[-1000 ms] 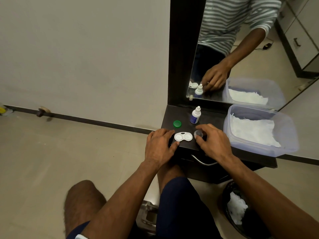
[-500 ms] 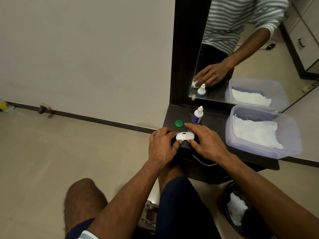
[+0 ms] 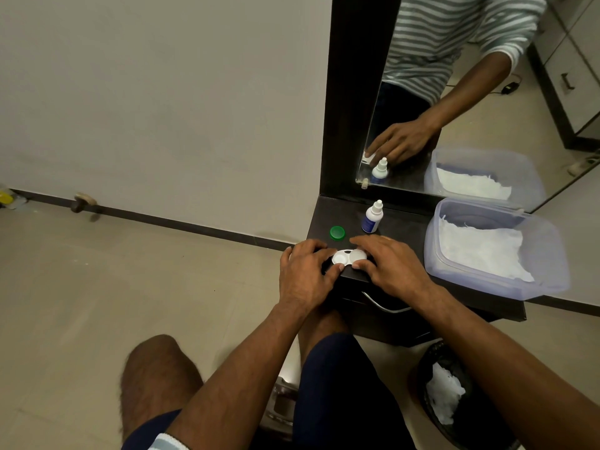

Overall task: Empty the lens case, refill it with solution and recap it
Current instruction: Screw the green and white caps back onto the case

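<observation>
A white two-well lens case (image 3: 344, 257) lies near the front edge of the dark shelf (image 3: 409, 228). My left hand (image 3: 303, 271) pinches the case's left end with thumb and fingers. My right hand (image 3: 391, 266) holds a pale translucent cap (image 3: 358, 255) over the case's right well, fingers around it. The left well is uncovered and white inside. A green cap (image 3: 337, 232) sits loose on the shelf behind my left hand. A small white and blue solution bottle (image 3: 372, 217) stands upright behind the case, its cap on.
A clear plastic tub (image 3: 545, 254) with white tissue fills the shelf's right side. A mirror (image 3: 454, 102) rises behind the shelf. A black bin (image 3: 431, 365) with crumpled tissue stands on the floor at lower right. My knees are below the shelf.
My right hand carried the translucent cap from the shelf beside the case leftward onto the case's right well. My left hand stayed on the case's left end.
</observation>
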